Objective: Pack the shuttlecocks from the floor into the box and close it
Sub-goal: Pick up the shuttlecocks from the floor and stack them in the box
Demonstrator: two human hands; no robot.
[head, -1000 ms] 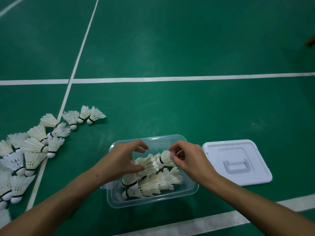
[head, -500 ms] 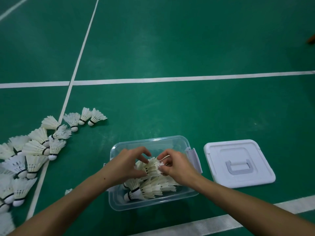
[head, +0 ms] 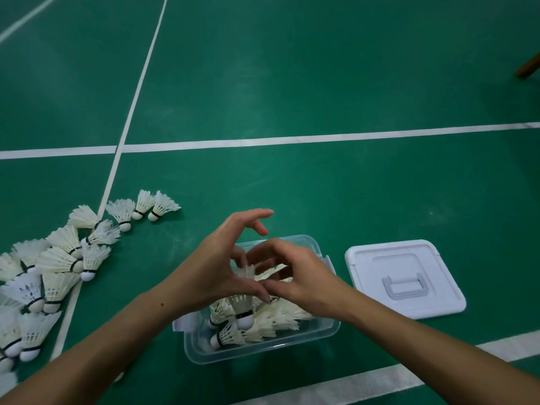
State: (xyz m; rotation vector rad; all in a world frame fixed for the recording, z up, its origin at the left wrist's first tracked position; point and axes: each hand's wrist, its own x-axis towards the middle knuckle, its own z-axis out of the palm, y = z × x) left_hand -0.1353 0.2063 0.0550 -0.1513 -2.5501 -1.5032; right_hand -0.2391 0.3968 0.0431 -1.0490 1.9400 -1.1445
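A clear plastic box (head: 264, 350) stands on the green floor with several white feather shuttlecocks (head: 280, 320) lying in it. Above the box, my left hand (head: 214, 267) and my right hand (head: 296, 277) meet around an upright shuttlecock (head: 243, 306), cork down. Both thumbs and curled fingers pinch its feathers; my left index finger sticks up free. More feathers show between the hands, partly hidden. A pile of loose shuttlecocks (head: 58, 258) lies on the floor to the left.
The white lid (head: 406, 279) lies flat, handle up, on the floor just right of the box. White court lines cross the floor. A brown object (head: 529, 67) pokes in at the top right edge.
Both hands have risen out of the box and closed together, lifting one shuttlecock upright between them. The left index finger has straightened upward.
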